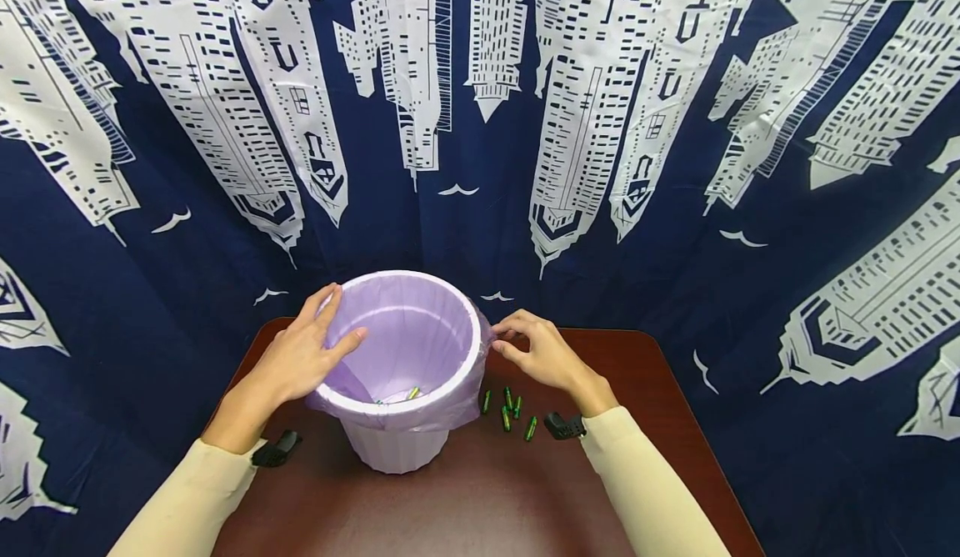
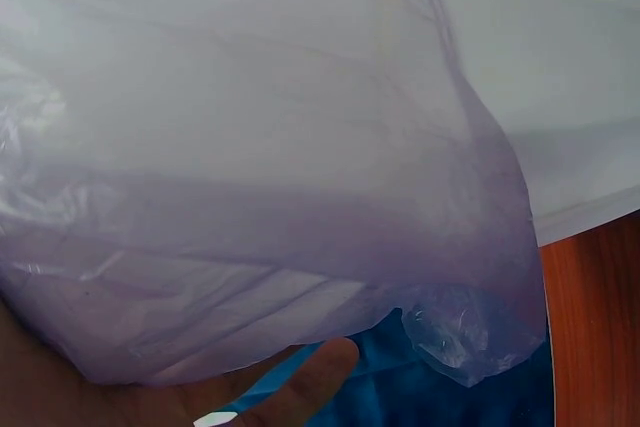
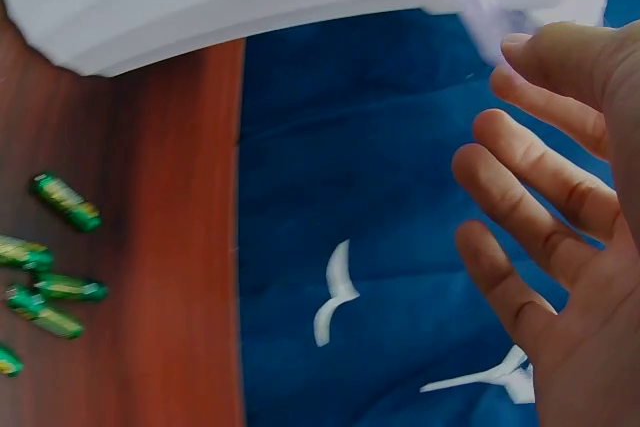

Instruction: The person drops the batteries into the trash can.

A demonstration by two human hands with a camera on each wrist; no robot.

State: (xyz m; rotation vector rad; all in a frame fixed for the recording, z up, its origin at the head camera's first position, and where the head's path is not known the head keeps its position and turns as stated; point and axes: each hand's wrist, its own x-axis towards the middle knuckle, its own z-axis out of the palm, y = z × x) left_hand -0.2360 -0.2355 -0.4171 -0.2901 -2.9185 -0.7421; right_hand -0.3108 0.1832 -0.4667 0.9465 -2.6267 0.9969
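Observation:
A white plastic trash bin point(image 1: 397, 450) stands on the table, lined with a thin purple trash bag point(image 1: 461, 398) folded over its rim. My left hand point(image 1: 303, 353) rests at the left side of the rim, fingers fairly straight and thumb reaching over the opening. In the left wrist view, the bag point(image 2: 300, 277) partly covers that hand's fingers. At the right of the rim, my right hand point(image 1: 547, 355) pinches the bag's edge between thumb and index finger. Its other fingers point(image 3: 530, 207) are spread loosely. A small battery point(image 1: 413, 393) lies inside the bin.
Several green batteries point(image 1: 506, 419) lie on the brown wooden table point(image 1: 480, 507), right of the bin and below my right hand. A dark blue curtain point(image 1: 480, 223) with white buildings and birds hangs behind the table and along its sides.

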